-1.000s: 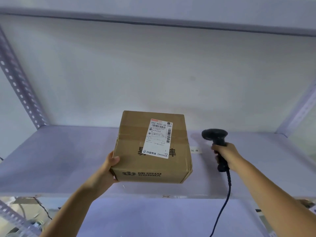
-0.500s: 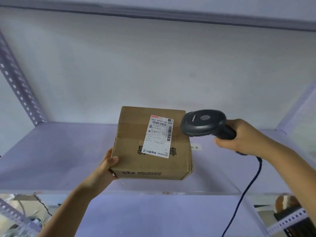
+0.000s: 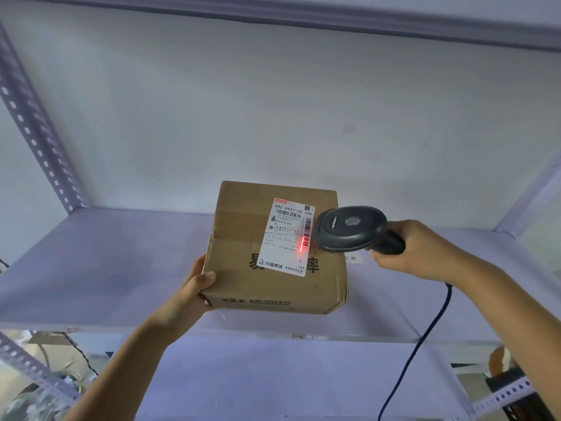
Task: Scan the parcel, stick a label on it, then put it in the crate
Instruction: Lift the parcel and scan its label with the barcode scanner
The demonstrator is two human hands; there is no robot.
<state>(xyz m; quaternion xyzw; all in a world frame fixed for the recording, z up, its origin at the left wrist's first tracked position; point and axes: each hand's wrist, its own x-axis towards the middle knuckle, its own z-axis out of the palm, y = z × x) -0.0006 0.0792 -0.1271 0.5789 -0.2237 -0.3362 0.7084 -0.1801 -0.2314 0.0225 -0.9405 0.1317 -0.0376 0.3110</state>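
Note:
A brown cardboard parcel is held just above the pale shelf, its top tilted toward me. My left hand grips its lower left corner, thumb on top. A white shipping label with barcodes is stuck on the top face. My right hand holds a black corded barcode scanner by the handle, its head right beside the label's right edge. A red scan line glows on the label's side barcode. No crate is in view.
Perforated metal uprights frame the shelf at left and right, with another shelf board overhead. The scanner's dark cable hangs down over the shelf's front edge. A small white tag lies on the shelf behind the scanner.
My right hand lifted the scanner from upright on the shelf, swung it left to the label, and a red scan line now glows there. The parcel stayed in my left hand.

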